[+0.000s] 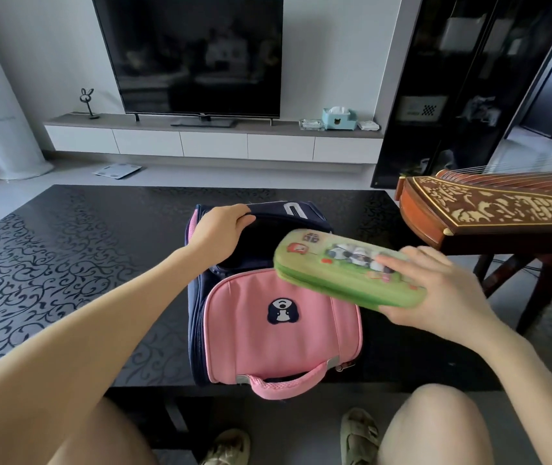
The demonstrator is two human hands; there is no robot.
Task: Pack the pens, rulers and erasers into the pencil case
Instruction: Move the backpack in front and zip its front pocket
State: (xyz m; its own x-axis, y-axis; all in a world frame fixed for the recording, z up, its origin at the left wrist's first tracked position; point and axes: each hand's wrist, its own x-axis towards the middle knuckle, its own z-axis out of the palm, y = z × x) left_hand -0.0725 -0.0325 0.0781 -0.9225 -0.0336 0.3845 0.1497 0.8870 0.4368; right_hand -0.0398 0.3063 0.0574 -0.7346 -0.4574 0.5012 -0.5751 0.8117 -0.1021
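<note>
head view: right hand fingers curl around green pencil case; left hand fingers grip backpack opening.

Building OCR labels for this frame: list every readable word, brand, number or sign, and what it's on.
"TCL": tiny logo on the lower bezel of the TV, barely legible.
"C": a white letter-like mark on the navy top of the backpack; its pink pocket patch is only a picture.
Pencil case: prints too blurred to read.
Zither inlay and cabinet card: unreadable.
</note>
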